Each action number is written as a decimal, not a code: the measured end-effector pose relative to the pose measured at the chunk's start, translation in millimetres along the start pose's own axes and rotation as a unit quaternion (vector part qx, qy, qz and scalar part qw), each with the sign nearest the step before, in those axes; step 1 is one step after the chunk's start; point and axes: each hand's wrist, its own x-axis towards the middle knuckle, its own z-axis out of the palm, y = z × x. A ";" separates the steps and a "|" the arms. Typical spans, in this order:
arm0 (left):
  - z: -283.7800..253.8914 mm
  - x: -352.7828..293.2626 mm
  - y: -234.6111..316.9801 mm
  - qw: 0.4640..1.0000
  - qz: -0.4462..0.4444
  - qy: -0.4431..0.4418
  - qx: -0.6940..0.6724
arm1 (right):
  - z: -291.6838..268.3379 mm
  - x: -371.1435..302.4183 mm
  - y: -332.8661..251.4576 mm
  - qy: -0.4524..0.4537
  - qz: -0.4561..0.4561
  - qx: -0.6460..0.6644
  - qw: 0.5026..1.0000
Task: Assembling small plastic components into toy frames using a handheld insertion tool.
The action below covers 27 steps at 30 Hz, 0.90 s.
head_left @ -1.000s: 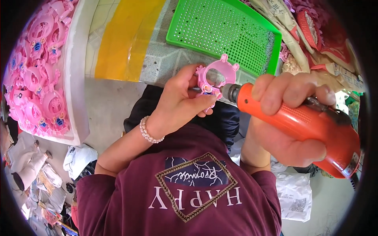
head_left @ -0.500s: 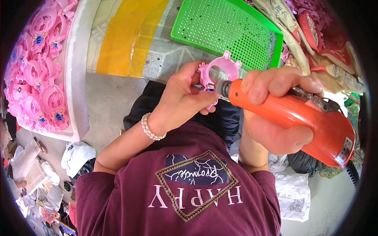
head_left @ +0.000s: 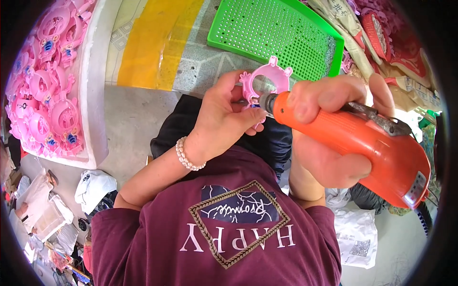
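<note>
Between thumb and fingers, my left hand (head_left: pixel 224 114) grips a pink plastic ring part (head_left: pixel 247 88) with small knobs around its rim and a bit of blue at its lower end. My right hand (head_left: pixel 324 97) is wrapped around an orange electric screwdriver (head_left: pixel 362 138), pointing left. The driver's metal nose (head_left: pixel 268 102) meets the lower end of the ring part, beside my left thumb. Whether the bit sits on a screw is too small to tell. A dark lever (head_left: pixel 377 117) runs along the driver's upper side, with one of my right fingers raised off it.
A green perforated tray (head_left: pixel 214 31) lies on the table ahead, small screws filling its holes. At left stands a white foam box (head_left: pixel 93 95) heaped with pink parts (head_left: pixel 43 86). Yellow tape (head_left: pixel 148 52) crosses the table. Sacks (head_left: pixel 343 28) lie at far right; a black cord (head_left: pixel 423 219) trails from the driver.
One right finger has lifted away from the driver's lever. The driver's rear has dipped slightly, and its nose has shifted a little left. My left hand keeps its hold on the ring part.
</note>
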 end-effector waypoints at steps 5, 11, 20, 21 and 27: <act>-3.2 2.9 -0.2 0.999 -0.010 -0.031 -0.010 | -5.9 11.8 -10.0 -0.011 -0.029 -0.013 0.999; -10.7 -2.3 -2.2 0.999 0.009 -0.026 -0.041 | -13.8 18.4 -12.7 -0.001 -0.028 -0.054 0.998; -20.7 -15.0 4.1 0.998 0.049 0.000 -0.040 | -11.4 15.2 -11.5 0.127 -0.006 -0.095 0.987; -20.5 -13.2 3.1 0.997 0.064 0.001 -0.040 | -12.3 16.1 -11.8 0.143 -0.001 -0.104 0.984; -20.6 -16.3 15.2 0.989 0.125 0.078 0.026 | -4.0 16.7 -14.8 0.196 0.022 -0.264 0.944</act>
